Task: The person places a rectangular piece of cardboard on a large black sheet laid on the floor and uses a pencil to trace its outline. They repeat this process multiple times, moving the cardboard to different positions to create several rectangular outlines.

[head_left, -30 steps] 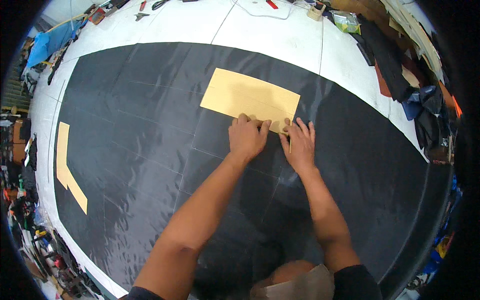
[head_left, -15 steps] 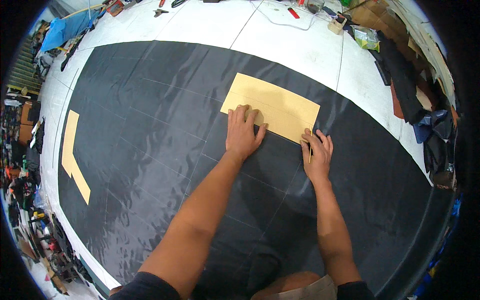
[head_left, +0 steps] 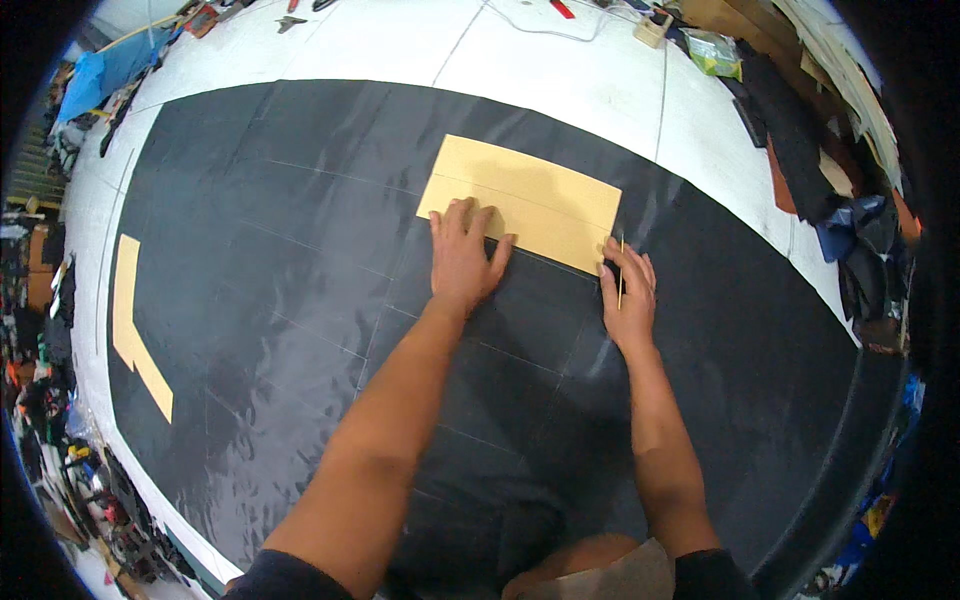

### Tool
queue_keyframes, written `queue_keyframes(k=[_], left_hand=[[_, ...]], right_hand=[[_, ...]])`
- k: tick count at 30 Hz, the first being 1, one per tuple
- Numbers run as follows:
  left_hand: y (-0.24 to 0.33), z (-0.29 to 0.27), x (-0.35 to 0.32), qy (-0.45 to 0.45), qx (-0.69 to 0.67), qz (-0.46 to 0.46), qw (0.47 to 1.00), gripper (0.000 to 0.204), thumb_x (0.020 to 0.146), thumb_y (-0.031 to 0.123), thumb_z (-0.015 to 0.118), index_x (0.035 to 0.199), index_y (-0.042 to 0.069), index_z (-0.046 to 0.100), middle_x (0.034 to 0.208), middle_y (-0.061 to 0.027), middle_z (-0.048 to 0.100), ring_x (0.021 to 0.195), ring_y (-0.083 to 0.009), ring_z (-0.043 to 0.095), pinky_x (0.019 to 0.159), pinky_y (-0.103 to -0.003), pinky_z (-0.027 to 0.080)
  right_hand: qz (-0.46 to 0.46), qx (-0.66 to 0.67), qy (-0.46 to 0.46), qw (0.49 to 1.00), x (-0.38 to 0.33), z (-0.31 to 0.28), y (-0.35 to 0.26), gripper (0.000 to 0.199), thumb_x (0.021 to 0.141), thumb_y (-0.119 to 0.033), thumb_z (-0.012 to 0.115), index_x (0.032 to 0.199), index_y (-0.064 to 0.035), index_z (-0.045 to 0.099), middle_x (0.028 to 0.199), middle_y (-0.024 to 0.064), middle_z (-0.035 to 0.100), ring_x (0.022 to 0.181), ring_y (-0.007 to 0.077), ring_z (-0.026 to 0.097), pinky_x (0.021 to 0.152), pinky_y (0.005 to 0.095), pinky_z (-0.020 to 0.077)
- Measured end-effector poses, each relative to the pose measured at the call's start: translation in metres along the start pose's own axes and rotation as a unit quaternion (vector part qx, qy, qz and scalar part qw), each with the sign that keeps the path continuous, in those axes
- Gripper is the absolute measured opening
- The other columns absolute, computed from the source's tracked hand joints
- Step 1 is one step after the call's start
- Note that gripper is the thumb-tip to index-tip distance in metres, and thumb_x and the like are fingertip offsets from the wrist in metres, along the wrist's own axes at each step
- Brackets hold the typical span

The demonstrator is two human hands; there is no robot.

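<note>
A tan rectangular cardboard template (head_left: pixel 530 195) lies flat on a large sheet of black material (head_left: pixel 300 260) spread over a white table. My left hand (head_left: pixel 463 258) presses flat on the template's near edge, fingers spread. At the template's near right corner my right hand (head_left: pixel 628 298) holds a thin yellowish stick-like marking tool (head_left: pixel 621 270) with its tip against the black sheet.
A second tan, L-shaped template (head_left: pixel 135 325) lies on the black sheet at far left. Tools, a cable and a small box (head_left: pixel 652 28) sit along the table's far edge. Dark fabric scraps (head_left: pixel 810 160) pile up at right. Clutter lines the left side.
My right hand slid right along the template's near edge to its right corner. My left hand shifted a little and stays pressed on the template.
</note>
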State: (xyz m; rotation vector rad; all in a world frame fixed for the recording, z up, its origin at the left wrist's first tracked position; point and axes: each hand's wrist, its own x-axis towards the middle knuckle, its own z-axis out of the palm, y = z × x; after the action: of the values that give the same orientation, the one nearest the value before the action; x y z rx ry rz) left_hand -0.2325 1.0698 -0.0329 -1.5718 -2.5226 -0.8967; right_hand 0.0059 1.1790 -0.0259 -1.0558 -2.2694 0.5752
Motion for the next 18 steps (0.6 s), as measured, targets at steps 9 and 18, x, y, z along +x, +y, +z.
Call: queue_keyframes(k=[9,18], left_hand=[[0.001,-0.003,0.000,-0.001,-0.009,0.005,1.000,0.045,0.087,0.035,0.077,0.122,0.008,0.067,0.136,-0.0182,0.056,0.130,-0.0382,0.051,0.117,-0.059,0.028],[-0.002,-0.007,0.001,-0.002,-0.024,0.002,1.000,0.048,0.085,0.037,0.079,0.121,0.008,0.069,0.134,-0.0186,0.058,0.130,-0.0378,0.051,0.116,-0.059,0.029]], right_hand=[[0.013,-0.006,0.043,0.999,0.001,0.005,0.004,0.028,0.090,-0.016,0.074,0.115,-0.0060,0.067,0.126,0.0134,0.069,0.123,0.0355,0.059,0.110,0.0499,0.0402],[0.043,0.044,0.015,0.998,0.000,-0.001,0.000,0.036,0.085,-0.017,0.080,0.116,-0.0065,0.067,0.127,0.0133,0.069,0.127,0.0373,0.056,0.111,0.0481,0.0411]])
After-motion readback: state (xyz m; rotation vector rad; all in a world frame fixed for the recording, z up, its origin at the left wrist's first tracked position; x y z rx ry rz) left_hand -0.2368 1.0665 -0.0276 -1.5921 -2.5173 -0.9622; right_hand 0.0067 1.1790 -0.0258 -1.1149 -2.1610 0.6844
